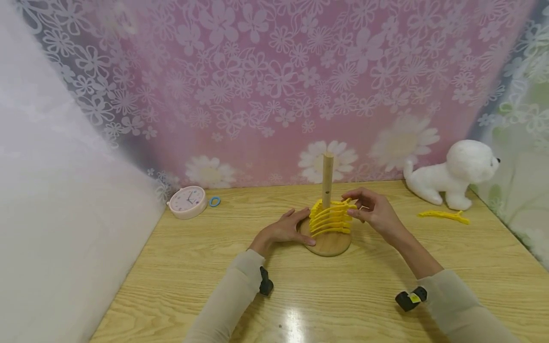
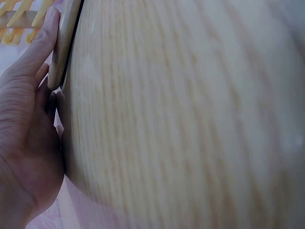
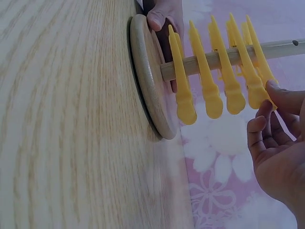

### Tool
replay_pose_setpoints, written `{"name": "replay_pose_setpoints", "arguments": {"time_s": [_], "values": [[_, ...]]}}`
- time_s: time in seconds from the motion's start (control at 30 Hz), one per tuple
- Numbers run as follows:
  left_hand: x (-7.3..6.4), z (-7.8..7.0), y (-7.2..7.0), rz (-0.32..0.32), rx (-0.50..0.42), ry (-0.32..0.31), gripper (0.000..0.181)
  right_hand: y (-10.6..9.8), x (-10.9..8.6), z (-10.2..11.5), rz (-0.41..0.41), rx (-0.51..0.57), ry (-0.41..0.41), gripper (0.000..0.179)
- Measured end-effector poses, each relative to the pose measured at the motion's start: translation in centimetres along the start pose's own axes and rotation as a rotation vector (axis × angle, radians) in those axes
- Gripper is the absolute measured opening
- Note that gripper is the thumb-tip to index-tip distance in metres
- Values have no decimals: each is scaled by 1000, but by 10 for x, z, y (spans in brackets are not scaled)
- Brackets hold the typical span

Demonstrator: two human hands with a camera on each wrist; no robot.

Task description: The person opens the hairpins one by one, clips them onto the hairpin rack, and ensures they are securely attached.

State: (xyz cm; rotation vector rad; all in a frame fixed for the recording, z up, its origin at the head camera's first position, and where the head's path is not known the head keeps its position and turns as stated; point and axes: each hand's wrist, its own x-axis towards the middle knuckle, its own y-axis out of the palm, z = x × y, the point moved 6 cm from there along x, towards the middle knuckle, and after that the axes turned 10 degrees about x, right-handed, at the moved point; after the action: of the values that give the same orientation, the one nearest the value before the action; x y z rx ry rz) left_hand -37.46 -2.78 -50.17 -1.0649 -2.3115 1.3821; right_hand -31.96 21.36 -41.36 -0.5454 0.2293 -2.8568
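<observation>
A wooden post [image 1: 328, 174] stands upright on a round wooden base [image 1: 329, 246] on the table. Several yellow hair clips [image 1: 328, 222] are stacked around the post, one above another, their rounded ends pointing right. My right hand [image 1: 376, 212] pinches the rounded end of the topmost clip [image 3: 262, 71] between thumb and fingers. On the left, my left hand [image 1: 283, 230] holds the rim of the base, its thumb [image 2: 40, 43] on the upper face and the other fingers about the edge, partly hidden in the left wrist view.
One more yellow clip [image 1: 443, 217] lies on the table at the right, before a white plush dog [image 1: 465, 166]. A round pink clock [image 1: 188, 201] and a small blue ring [image 1: 214, 202] are at the back left. Behind the table hangs a flowered pink cloth [image 1: 274, 95].
</observation>
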Motion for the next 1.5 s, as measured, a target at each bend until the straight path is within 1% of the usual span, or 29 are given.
{"name": "replay_pose_setpoints", "arguments": {"time_s": [0.1, 0.33, 0.53, 0.73, 0.87, 0.97, 1.13, 1.33, 1.5], "values": [[0, -1, 0, 3, 4, 8, 105, -2, -1, 0, 0, -9, 0, 31], [-2, 0, 0, 4, -4, -13, 105, -6, -5, 0, 2, 8, 5, 34], [-3, -2, -1, 1, -20, -18, 105, -20, -13, -2, -11, 31, 27, 36], [-1, 1, -1, -2, -14, -19, 105, -44, -28, -11, -47, 1, 28, 37], [0, 2, 0, 0, -12, -16, 105, -62, -40, -20, -46, -65, 46, 39], [0, 2, 1, 2, -12, -9, 105, -75, -49, -29, -48, -104, 87, 40], [0, 1, 1, 6, -3, 0, 104, -97, -62, -41, -77, -96, 169, 39], [0, 2, 0, -1, 3, -2, 104, -127, -72, -50, -106, -122, 200, 38], [1, 2, 1, 4, 10, 1, 104, -154, -81, -61, -134, -159, 264, 38]]}}
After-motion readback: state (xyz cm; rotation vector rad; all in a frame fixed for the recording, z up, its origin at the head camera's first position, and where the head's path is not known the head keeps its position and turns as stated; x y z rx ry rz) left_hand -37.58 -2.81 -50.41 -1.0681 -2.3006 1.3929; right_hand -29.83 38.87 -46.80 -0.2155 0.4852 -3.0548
